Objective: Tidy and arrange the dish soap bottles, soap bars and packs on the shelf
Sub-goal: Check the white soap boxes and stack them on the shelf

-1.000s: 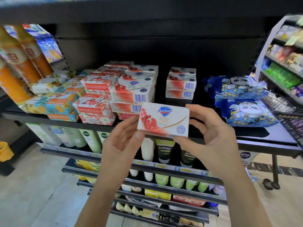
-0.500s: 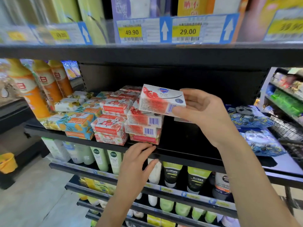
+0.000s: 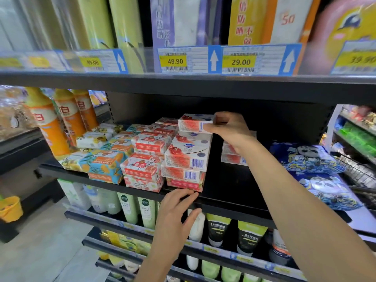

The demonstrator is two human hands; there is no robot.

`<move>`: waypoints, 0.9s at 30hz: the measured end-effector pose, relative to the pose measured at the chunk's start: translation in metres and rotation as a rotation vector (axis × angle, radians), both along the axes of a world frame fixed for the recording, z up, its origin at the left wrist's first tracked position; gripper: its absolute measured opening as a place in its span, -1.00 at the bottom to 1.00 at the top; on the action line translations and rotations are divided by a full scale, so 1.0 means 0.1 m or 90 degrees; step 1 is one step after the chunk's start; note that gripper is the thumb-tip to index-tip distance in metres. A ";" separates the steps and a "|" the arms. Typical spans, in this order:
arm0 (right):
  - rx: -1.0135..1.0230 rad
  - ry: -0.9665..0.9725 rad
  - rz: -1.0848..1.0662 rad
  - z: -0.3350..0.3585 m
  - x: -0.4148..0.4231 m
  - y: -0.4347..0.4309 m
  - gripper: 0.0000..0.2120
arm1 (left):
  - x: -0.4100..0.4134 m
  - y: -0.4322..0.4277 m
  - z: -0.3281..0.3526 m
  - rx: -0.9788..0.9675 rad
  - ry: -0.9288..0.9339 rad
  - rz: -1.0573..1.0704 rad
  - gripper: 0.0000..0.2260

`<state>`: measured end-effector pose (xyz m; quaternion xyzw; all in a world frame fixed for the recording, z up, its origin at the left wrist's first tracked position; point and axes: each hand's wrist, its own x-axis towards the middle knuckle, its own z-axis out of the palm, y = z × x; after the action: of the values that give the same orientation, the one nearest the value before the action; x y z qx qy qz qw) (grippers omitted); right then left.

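My right hand [image 3: 230, 127] grips a white and red soap box [image 3: 194, 123] by its right end, holding it on top of the rear stack of the same red soap boxes [image 3: 188, 157]. My left hand [image 3: 175, 212] rests with straight fingers on the front edge of the black shelf [image 3: 227, 204], just below that stack. More soap bars in floral red wrappers [image 3: 145, 157] and orange-blue packs [image 3: 105, 165] lie to the left. Orange dish soap bottles [image 3: 48, 123] stand at the far left. A smaller stack of red boxes [image 3: 230, 155] sits behind my right forearm.
Blue panda-print packs [image 3: 313, 159] lie on the shelf's right part. The shelf above carries price tags [image 3: 203, 60] and tall packs. Lower shelves hold tubes and bottles [image 3: 217, 231]. A wire basket [image 3: 358, 169] sits at the right, a yellow bucket [image 3: 10, 208] on the floor at left.
My right hand has carried the soap box from in front of me up onto the rear stack. My left hand let go of it and dropped to the shelf's front edge.
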<state>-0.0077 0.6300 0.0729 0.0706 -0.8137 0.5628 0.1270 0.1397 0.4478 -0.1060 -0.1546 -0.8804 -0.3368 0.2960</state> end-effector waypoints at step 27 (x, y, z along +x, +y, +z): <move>0.172 0.024 -0.251 -0.89 0.06 0.73 -0.44 | 0.04 0.05 -0.01 0.015 0.005 -0.013 -0.65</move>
<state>-0.0018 0.7032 -0.0162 -0.0630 -0.8772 0.4119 0.2386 0.1439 0.4526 -0.1067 -0.1613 -0.8736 -0.3496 0.2976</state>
